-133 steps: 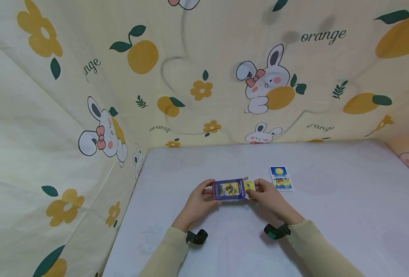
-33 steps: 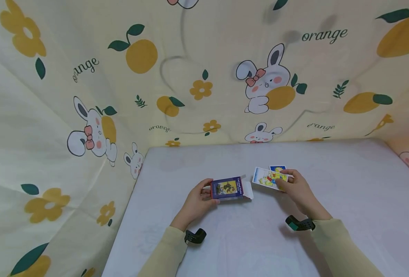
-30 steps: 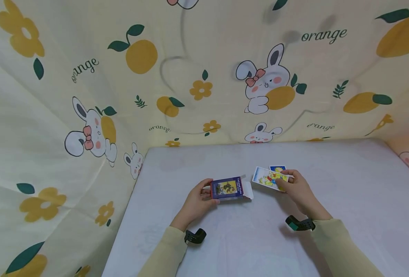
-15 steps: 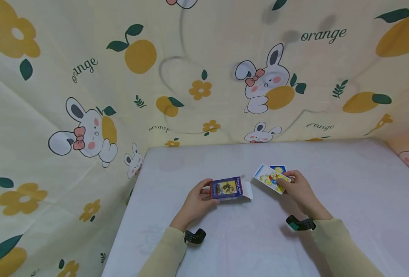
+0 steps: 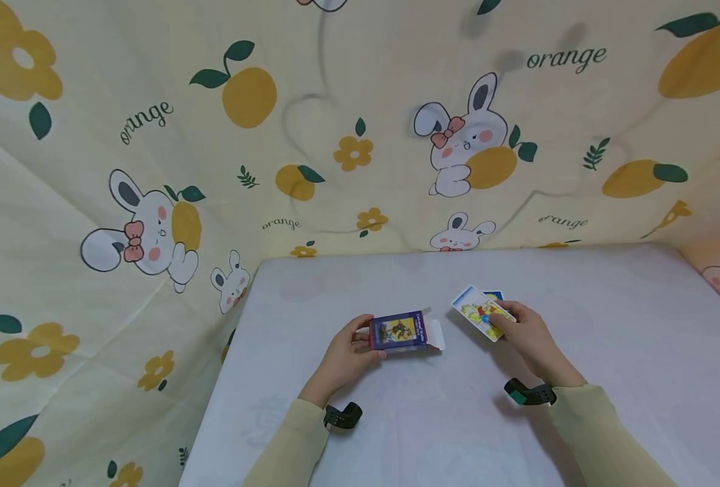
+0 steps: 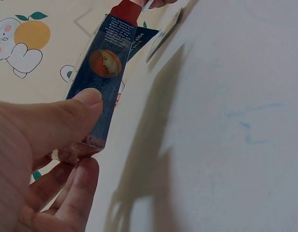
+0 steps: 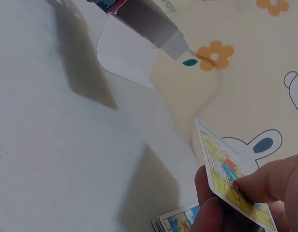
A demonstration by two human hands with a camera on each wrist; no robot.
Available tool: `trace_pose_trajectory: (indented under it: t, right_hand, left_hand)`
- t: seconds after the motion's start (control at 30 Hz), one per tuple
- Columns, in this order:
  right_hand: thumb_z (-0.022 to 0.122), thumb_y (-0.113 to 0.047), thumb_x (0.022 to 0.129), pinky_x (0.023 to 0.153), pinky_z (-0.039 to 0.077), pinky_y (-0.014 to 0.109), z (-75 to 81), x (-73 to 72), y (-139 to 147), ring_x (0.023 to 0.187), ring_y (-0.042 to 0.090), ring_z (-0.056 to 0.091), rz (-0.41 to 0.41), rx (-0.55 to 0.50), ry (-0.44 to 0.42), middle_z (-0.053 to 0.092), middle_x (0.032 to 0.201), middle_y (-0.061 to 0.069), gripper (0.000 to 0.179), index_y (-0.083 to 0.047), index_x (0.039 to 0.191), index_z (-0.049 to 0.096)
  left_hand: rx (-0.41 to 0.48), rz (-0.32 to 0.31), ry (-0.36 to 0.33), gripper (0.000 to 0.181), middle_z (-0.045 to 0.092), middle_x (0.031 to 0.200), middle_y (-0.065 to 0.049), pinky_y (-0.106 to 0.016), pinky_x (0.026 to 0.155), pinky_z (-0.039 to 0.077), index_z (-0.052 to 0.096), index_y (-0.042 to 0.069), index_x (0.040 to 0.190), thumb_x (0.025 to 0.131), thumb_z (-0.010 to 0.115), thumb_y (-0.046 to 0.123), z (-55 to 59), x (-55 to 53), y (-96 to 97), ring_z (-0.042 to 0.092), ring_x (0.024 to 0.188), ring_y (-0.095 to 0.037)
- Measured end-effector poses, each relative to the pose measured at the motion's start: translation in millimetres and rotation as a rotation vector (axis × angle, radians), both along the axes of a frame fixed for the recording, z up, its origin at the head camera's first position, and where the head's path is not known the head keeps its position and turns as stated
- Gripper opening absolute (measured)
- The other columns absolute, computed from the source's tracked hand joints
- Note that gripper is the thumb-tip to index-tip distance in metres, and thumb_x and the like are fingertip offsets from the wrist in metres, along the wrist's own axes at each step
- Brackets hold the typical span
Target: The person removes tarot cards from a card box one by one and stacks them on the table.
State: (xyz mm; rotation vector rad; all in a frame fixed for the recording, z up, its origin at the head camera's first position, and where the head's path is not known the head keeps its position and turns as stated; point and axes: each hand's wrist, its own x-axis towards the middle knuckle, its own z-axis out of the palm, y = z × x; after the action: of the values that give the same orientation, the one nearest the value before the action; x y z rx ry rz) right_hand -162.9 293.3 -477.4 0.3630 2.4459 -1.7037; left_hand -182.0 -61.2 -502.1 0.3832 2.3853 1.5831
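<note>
My left hand (image 5: 342, 362) grips the closed end of a dark blue card box (image 5: 399, 330), thumb on its narrow side in the left wrist view. The box lies level above the table, and its white end flap (image 5: 435, 334) hangs open toward the right. Between thumb and fingers my right hand (image 5: 533, 345) pinches a yellow picture card (image 7: 221, 169), tilted, its face up. Partly covered by that card in the head view is a blue sun card (image 5: 495, 295). The right wrist view shows a small stack of cards (image 7: 180, 221) below the right hand.
A white-covered table (image 5: 409, 426) extends under both hands. Behind it and at its left hangs a cream cloth (image 5: 384, 88) printed with rabbits and oranges. Black bands (image 5: 344, 415) with cameras sit on both wrists.
Over the last seconds my right hand drew the yellow card out of the box and carried it right. During the last second the card turned clockwise, covering more of the sun card. The left hand stayed put.
</note>
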Motion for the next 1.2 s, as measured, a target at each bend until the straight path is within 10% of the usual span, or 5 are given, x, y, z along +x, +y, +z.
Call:
trace_pose_trajectory:
  t: [1.2]
  right_hand:
    - [0.059,-0.027,0.096,0.057,0.05,0.025,-7.4,-18.5,2,0.077,0.023,0.055,-0.209,0.216,0.034,0.049,0.103,0.017,0.052,0.004,0.132,0.039]
  left_hand:
    - [-0.016,-0.002,-0.022,0.077,0.052,0.133,-0.006,-0.032,0.093,0.049,0.041,0.025,0.146,0.08,0.081,0.022,2.2,-12.0,-5.2,0.059,0.11,-0.018]
